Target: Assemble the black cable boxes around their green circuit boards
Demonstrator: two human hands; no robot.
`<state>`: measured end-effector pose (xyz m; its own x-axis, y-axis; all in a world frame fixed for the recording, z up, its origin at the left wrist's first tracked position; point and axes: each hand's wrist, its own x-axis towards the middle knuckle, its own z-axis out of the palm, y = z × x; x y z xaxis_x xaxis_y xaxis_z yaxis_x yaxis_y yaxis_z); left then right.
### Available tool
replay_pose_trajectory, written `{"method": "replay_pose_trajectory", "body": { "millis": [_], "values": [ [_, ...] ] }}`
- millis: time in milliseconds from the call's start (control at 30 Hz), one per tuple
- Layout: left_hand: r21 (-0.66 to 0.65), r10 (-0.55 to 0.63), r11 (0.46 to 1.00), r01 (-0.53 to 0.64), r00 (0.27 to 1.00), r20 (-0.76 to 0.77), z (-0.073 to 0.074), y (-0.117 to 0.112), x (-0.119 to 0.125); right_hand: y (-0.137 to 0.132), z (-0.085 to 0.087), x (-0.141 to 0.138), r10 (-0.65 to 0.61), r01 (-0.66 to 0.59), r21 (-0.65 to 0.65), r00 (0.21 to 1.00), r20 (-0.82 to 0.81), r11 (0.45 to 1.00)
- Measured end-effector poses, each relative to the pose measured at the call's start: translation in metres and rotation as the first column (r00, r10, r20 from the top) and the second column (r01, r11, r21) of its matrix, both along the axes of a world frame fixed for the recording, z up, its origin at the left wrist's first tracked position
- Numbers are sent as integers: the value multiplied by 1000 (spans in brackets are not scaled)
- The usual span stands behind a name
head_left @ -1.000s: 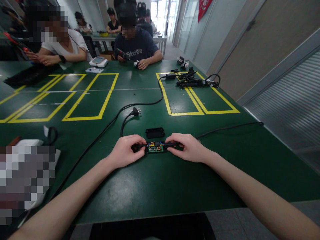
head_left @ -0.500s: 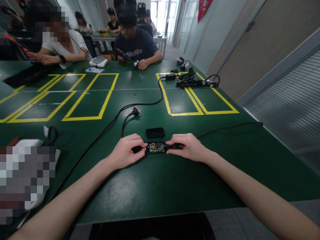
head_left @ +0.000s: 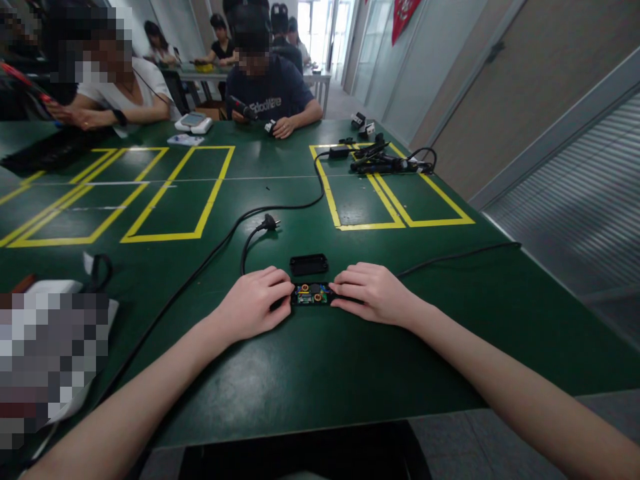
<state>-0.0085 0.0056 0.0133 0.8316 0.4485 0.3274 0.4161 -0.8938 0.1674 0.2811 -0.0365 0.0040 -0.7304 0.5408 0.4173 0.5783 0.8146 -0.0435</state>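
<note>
A small black case with a circuit board [head_left: 311, 298] in it lies on the green table, its inside facing up. Two copper-coloured ring coils and some thin wires show on the board. My left hand [head_left: 259, 301] pinches the left end of this case between thumb and fingers. At the right end, my right hand [head_left: 371, 293] grips the case in the same way, its fingertips partly hiding that end. Just beyond lies the black cover [head_left: 309, 264], hollow side up. A black cord with a two-pin plug [head_left: 271, 223] comes out from behind my left hand.
Another cord [head_left: 463, 254] runs right from behind my right hand. Black adapters and cables [head_left: 377, 160] lie in a heap at the far right, by yellow tape frames. A blurred-out object [head_left: 50, 360] lies at the left. Two people work across the table.
Both hands stay at the ends of the case. The fingers of my right hand have come closer together around its end. The whole view has shifted slightly.
</note>
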Motion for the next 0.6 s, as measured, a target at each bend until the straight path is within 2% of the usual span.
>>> {"method": "replay_pose_trajectory", "body": {
  "millis": [100,200,300,400,500,600],
  "values": [
    [59,-11,998,15,997,-72,2,-2,0,-1,1,-1,-8,8,3,1000,20,1000],
    [111,-4,994,19,991,-131,3,-4,0,0,0,-3,-16,15,-22,999,-39,1000],
    [104,28,994,-15,992,-121,3,-7,0,2,-3,-4,-40,37,-24,989,-145,999],
    [72,47,997,-41,996,-80,3,-8,1,5,-7,-5,-123,122,-19,968,-219,992],
    [61,57,997,-54,997,-48,3,-8,2,8,-11,-5,-232,222,-73,954,-187,972],
    [44,94,995,-94,995,-11,3,-8,2,11,-15,-5,-262,247,-136,959,-107,960]
  ]
}}
